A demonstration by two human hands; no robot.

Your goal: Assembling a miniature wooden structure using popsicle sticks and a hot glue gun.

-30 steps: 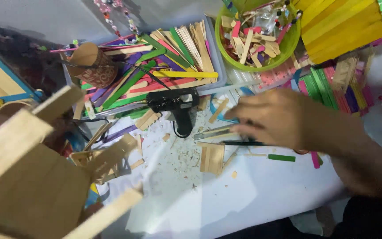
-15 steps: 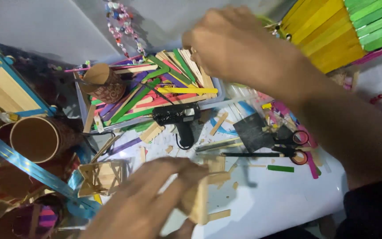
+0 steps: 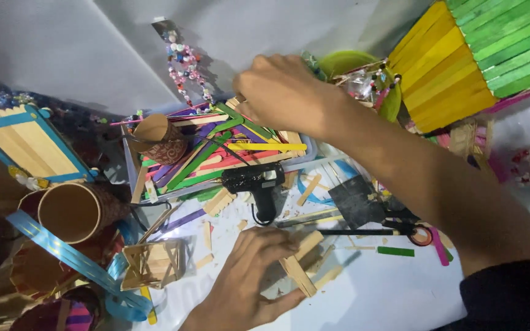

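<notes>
The left hand [image 3: 246, 282] lies low on the white bench [image 3: 375, 294], its grip closed round a small piece built of plain wooden craft sticks [image 3: 299, 266]; thumb and fingers pinch the piece against the bench top, which looks like a way to keep its joined sticks steady. The piece is pale, bare wood, a few flat sticks set at angles, one long stick slanting out toward the near edge. The right hand [image 3: 280, 92] reaches across to the far tray of coloured craft sticks [image 3: 216, 153], fingers curled down over the pile; whether that grip has hold of a stick I cannot tell. A black glue gun [image 3: 259, 184] lies between the hands, and black-handled scissors [image 3: 387, 230] lie just right of the held piece.
</notes>
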